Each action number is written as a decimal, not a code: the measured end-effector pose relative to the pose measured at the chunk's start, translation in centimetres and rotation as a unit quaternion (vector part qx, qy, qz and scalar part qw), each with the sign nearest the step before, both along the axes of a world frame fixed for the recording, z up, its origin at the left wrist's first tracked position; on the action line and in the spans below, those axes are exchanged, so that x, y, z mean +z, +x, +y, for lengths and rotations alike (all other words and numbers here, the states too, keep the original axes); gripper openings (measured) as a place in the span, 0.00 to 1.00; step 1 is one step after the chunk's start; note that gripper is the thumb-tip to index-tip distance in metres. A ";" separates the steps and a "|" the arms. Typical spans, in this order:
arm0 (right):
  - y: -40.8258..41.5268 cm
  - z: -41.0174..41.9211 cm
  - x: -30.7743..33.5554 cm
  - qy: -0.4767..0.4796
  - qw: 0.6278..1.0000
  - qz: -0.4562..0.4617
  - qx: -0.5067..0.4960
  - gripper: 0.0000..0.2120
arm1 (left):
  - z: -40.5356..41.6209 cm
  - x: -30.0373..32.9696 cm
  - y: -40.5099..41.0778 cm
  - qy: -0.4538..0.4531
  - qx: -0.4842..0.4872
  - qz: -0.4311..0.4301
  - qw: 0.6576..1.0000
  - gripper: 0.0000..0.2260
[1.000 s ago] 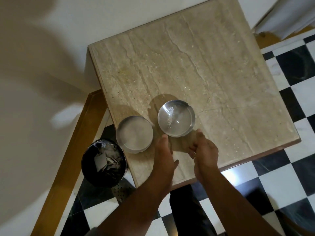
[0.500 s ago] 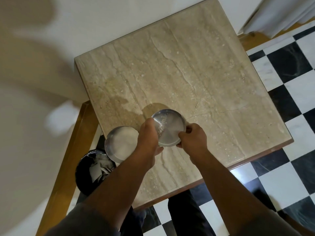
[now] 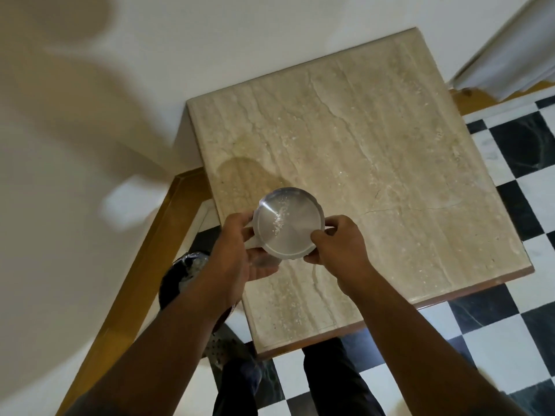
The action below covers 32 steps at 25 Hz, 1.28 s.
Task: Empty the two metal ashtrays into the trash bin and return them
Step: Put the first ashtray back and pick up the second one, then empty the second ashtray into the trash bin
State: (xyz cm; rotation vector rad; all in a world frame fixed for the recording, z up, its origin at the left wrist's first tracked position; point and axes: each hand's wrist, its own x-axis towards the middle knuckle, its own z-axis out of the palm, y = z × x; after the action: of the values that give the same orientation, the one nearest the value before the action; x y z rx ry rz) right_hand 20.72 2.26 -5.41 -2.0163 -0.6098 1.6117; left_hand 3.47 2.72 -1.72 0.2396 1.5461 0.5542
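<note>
A round metal ashtray point(image 3: 288, 226) with pale ash specks inside is held just above the marble table point(image 3: 390, 160), near its left front part. My left hand point(image 3: 237, 250) grips its left rim and my right hand point(image 3: 336, 244) pinches its right rim. The second metal ashtray point(image 3: 264, 262) is mostly hidden under my left hand and the first ashtray; only slivers of its rim show. The black-lined trash bin point(image 3: 180, 271) stands on the floor left of the table, largely covered by my left forearm.
A white wall runs behind and to the left, with a wooden skirting board point(image 3: 144, 265) along the floor. The floor is black and white checkered tile point(image 3: 510, 340). My dark trouser legs point(image 3: 330, 379) show below the table's front edge.
Both hands closed on the right ashtray and lifted it toward the left, over the other ashtray. The view shifted, so the table now sits further right in frame.
</note>
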 end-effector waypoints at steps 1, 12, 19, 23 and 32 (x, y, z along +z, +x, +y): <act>-1.3 0.0 0.3 -0.001 1.000 0.010 0.010 0.17 | -0.5 0.4 -1.5 0.008 0.002 -0.003 1.000 0.17; -17.4 -3.9 -1.6 -0.064 0.967 0.111 0.218 0.20 | -8.2 -1.5 -18.8 -0.053 0.172 0.017 0.984 0.23; -22.0 -6.0 -3.2 -0.066 0.945 0.146 0.285 0.20 | -12.8 -5.7 -24.2 -0.079 0.196 -0.014 0.977 0.20; -22.9 -6.2 -4.4 0.055 0.921 0.058 0.382 0.20 | -12.5 -7.9 -25.6 -0.054 0.114 -0.071 0.989 0.23; -21.4 -4.8 -6.4 0.346 0.665 -0.172 0.639 0.16 | -6.8 -10.3 -27.8 0.025 -0.365 -0.025 0.930 0.50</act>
State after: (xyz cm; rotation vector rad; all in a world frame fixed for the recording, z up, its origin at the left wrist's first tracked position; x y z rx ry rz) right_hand -0.72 -2.54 -11.82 -1.1472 -2.7157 1.0756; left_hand -24.30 -4.09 -12.05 0.7923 1.2702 0.0063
